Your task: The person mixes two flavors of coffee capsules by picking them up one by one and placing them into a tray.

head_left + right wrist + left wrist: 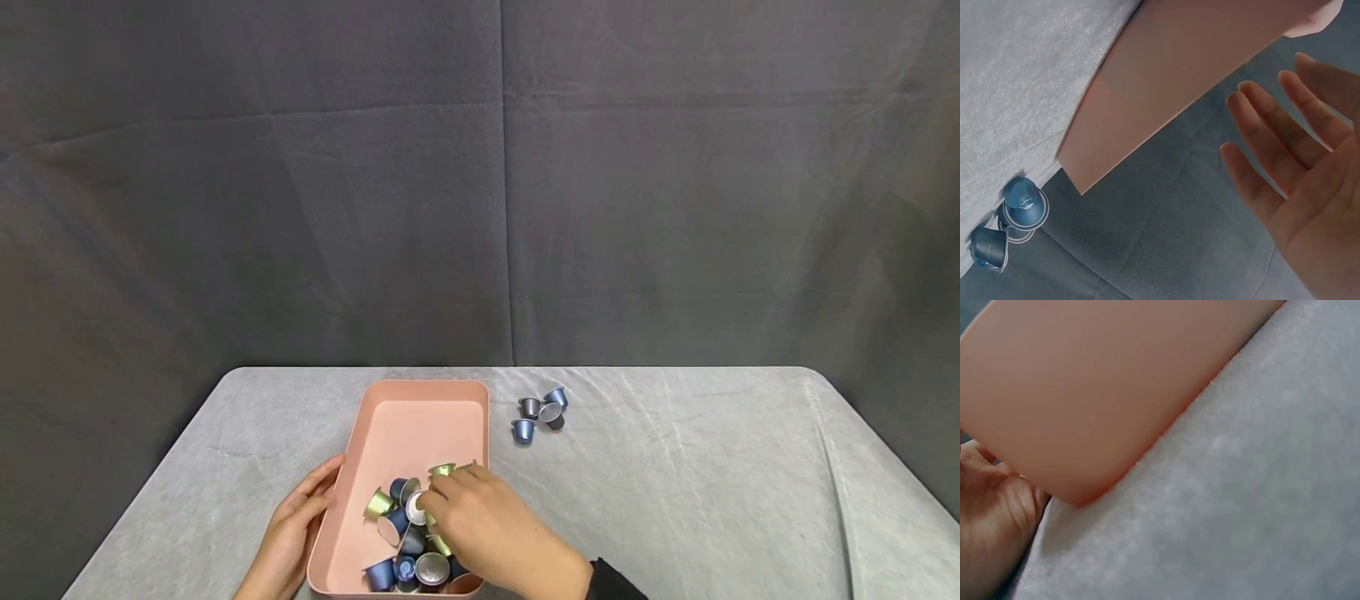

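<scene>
A pink tray lies left of the middle of the table, with several coffee capsules heaped in its near half. Blue capsules, green capsules and a silver-lidded capsule show among them. My left hand rests against the tray's outer left wall, its fingers fairly straight; in the left wrist view, part of the palm shows beside the tray's corner. Above the heap, my right hand covers some capsules. The right wrist view shows its fingers loosely spread with nothing between them.
Beyond the tray's right side, a small cluster of blue capsules and dark capsules lies on the grey cloth-covered table. A dark grey curtain hangs behind the table's far edge.
</scene>
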A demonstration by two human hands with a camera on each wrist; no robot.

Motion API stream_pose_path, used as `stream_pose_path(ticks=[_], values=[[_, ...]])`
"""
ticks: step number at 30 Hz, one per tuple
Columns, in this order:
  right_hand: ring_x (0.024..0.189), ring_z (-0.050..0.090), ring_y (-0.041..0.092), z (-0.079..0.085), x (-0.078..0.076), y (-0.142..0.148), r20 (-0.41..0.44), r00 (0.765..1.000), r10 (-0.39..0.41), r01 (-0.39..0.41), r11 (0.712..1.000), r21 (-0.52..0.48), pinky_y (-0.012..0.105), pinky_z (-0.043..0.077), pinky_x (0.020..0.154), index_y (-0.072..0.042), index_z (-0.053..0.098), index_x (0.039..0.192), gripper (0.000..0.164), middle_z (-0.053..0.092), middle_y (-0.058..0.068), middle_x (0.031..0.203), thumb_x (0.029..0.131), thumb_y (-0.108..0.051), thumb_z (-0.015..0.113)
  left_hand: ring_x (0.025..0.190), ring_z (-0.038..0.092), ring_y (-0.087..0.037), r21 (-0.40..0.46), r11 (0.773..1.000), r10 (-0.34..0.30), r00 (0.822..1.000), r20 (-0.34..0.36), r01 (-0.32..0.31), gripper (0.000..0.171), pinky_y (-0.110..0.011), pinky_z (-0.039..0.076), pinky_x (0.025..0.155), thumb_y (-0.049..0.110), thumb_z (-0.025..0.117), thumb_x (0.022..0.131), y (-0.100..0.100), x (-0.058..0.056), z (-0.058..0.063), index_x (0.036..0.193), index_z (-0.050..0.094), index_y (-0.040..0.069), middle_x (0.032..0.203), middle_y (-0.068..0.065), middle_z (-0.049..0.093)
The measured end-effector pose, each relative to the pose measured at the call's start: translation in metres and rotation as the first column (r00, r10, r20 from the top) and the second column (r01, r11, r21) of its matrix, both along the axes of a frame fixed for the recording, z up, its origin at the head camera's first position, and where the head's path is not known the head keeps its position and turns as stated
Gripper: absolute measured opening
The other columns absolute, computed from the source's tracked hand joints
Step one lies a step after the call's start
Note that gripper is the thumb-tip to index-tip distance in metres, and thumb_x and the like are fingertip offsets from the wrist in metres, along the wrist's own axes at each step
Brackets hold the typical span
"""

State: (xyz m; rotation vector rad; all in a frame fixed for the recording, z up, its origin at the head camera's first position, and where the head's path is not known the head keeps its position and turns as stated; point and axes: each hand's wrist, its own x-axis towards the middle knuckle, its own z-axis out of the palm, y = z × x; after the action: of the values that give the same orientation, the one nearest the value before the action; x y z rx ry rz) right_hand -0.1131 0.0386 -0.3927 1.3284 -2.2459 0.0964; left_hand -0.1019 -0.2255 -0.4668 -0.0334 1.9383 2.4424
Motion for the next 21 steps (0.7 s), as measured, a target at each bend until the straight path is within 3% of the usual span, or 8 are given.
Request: stream_pose_path(ticks=[11,15,21], values=[[0.093,0.063,0.012,0.0010,-0.0019,0.0019,0.052,0.998,-0.028,0.028,1.000,0.005,0.029,0.050,0.083,-0.017,0.069,0.096,0.015,0.065,-0.004,0.099,0.084,-0.022,0.077,0.120,0.053,-0.001,0.002,1.000,-0.001,1.000,-0.025,0.001,0.057,-0.021,0.046,0.096,0.009,0.047,0.103,-0.0011,0.0006,-0.0020,0.151,0.024,-0.011,0.133,0.009,0.051],[0.092,0.063,0.012,-0.0003,-0.0035,0.0026,0.061,0.998,-0.027,0.027,1.000,-0.005,0.028,0.050,0.081,-0.016,0.069,0.096,0.014,0.066,-0.004,0.098,0.085,-0.020,0.076,0.120,0.053,-0.002,0.007,1.000,-0.003,0.999,-0.033,0.003,0.056,-0.021,0.046,0.096,0.009,0.046,0.103,-0.0017,0.0007,-0.0030,0.151,0.024,-0.011,0.132,0.011,0.053],[0.089,0.062,0.012,0.0005,-0.0096,0.0071,0.123,0.990,-0.073,0.070,0.997,0.032,0.027,0.049,0.079,-0.013,0.068,0.110,0.025,0.066,-0.003,0.099,0.088,-0.022,0.075,0.119,0.053,-0.002,0.008,1.000,-0.001,1.000,-0.025,0.001,0.057,-0.020,0.046,0.096,0.009,0.047,0.103,-0.0015,0.0009,-0.0027,0.151,0.024,-0.011,0.132,0.011,0.053]])
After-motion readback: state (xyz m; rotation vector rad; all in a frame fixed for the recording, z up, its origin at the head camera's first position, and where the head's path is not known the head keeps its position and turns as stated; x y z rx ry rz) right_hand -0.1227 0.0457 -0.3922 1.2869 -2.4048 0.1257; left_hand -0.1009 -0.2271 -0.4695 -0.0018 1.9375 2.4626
